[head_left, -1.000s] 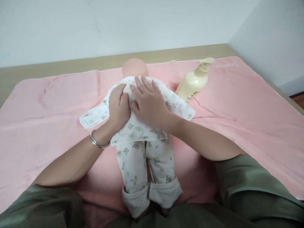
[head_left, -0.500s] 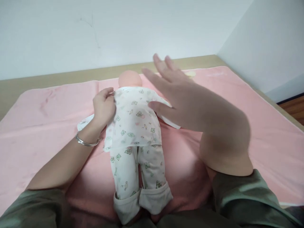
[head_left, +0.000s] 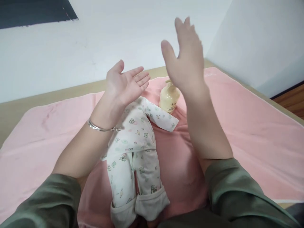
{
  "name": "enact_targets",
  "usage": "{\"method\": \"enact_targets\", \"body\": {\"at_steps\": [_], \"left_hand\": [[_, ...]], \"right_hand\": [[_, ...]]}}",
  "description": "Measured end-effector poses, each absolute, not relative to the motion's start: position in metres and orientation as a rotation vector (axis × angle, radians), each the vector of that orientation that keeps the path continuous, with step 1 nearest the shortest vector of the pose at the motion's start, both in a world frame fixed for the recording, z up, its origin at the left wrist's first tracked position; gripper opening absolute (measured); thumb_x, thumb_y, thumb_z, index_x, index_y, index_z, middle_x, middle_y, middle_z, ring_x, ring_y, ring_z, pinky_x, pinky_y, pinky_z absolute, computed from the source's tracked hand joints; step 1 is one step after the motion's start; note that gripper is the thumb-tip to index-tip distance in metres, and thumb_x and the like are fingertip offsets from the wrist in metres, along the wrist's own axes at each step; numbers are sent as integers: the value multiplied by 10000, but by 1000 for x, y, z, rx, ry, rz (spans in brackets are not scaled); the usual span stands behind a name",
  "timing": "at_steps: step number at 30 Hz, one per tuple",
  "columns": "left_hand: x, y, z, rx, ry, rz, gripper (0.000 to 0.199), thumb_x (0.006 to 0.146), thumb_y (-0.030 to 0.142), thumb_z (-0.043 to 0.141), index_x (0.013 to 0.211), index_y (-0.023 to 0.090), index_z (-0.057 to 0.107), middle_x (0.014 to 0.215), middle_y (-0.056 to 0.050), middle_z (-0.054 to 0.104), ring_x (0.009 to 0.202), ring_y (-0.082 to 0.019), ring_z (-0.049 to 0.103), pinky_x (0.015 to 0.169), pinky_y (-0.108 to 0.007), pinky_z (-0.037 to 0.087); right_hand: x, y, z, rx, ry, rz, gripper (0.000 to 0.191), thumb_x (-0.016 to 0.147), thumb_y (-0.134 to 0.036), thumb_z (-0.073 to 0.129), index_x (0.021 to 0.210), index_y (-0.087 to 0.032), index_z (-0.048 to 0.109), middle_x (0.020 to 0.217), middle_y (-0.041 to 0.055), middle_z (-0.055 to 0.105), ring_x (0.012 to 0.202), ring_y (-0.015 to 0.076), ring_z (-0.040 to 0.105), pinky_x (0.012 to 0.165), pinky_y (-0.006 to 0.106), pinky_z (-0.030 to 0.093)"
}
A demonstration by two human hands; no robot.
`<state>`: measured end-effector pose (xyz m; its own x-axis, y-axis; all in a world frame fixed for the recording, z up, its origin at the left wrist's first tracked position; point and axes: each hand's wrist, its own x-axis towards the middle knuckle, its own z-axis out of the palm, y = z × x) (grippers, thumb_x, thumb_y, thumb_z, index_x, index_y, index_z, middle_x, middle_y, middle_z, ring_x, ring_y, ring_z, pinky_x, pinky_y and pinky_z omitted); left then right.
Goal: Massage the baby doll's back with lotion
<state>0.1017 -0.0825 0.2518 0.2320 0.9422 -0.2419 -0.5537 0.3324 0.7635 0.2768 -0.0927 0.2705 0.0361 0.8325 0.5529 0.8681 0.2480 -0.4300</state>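
Observation:
A baby doll [head_left: 135, 136] in white pyjamas with a small animal print lies on a pink cloth [head_left: 242, 126]. Its trouser cuffs are turned up, and its head is hidden behind my left hand [head_left: 127, 84]. That hand is raised over the doll's upper end, palm up, fingers stretched out, holding nothing. My right hand [head_left: 187, 58] is lifted higher on the right, thumb apart from the fingers, and nothing shows in it. Just below it stands a pale yellow pump bottle [head_left: 169, 98] beside the doll's sleeve; its top is partly covered by the hand.
The cloth lies over a wooden surface [head_left: 78, 89] that meets a white wall [head_left: 95, 41] at the back. At the upper left is a dark panel [head_left: 35, 11]. A brown wooden surface [head_left: 291, 99] shows beyond the right edge.
My left hand has left the doll's side, risen and turned palm up with fingers spread. My right hand has moved up and back, uncovering the pump bottle.

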Motion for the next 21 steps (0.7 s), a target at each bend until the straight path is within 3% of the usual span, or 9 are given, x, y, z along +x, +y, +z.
{"method": "enact_targets", "body": {"at_steps": [3,6,8,10,13,16,21], "left_hand": [[122,-83,254,476,696,1100,645,1039,520,242,1504,102,404,1328,-193,645,1362,-270,590,1095,-364,534],[133,-87,253,386,594,1081,622,1065,479,201,1426,47,463,1022,-149,718,1078,-222,736,919,-291,613],[137,-88,251,349,588,1079,595,1065,483,241,1372,46,503,801,-88,677,892,-188,756,819,-234,621],[138,-89,249,319,624,1062,572,1060,487,283,1344,51,519,741,-68,651,864,-189,755,813,-231,621],[138,-91,245,295,656,1028,506,1054,446,339,1359,81,511,1004,-127,724,1095,-244,737,958,-332,611],[133,-100,240,285,642,1064,449,1041,354,382,1425,137,466,1303,-142,674,1294,-272,648,1088,-412,551],[102,-130,244,322,759,1090,533,981,276,460,1503,179,411,1506,-164,545,1438,-283,523,1206,-421,450]], "right_hand": [[263,-80,251,-1655,-1832,-34,675,1035,-550,307,1557,-128,377,1664,155,340,1572,383,253,1285,629,165],[253,-74,238,-1711,-2060,-13,594,1046,-541,250,1185,-155,681,1302,143,701,1302,347,601,1216,609,305],[251,-70,233,-1757,-2137,35,586,1048,-496,228,937,-181,711,1033,124,761,1065,319,699,1060,545,461],[252,-67,231,-1815,-2118,97,539,1038,-458,260,872,-192,698,944,120,746,999,326,704,904,482,516],[255,-63,232,-1863,-2085,184,460,1010,-443,334,856,-202,693,876,115,727,969,328,697,834,446,509],[254,-62,236,-1892,-2018,232,417,966,-495,412,906,-208,708,911,126,740,957,335,692,794,434,511],[254,-59,242,-1874,-2090,291,381,909,-499,500,1017,-214,729,1046,122,760,1031,343,692,826,439,523]]}}
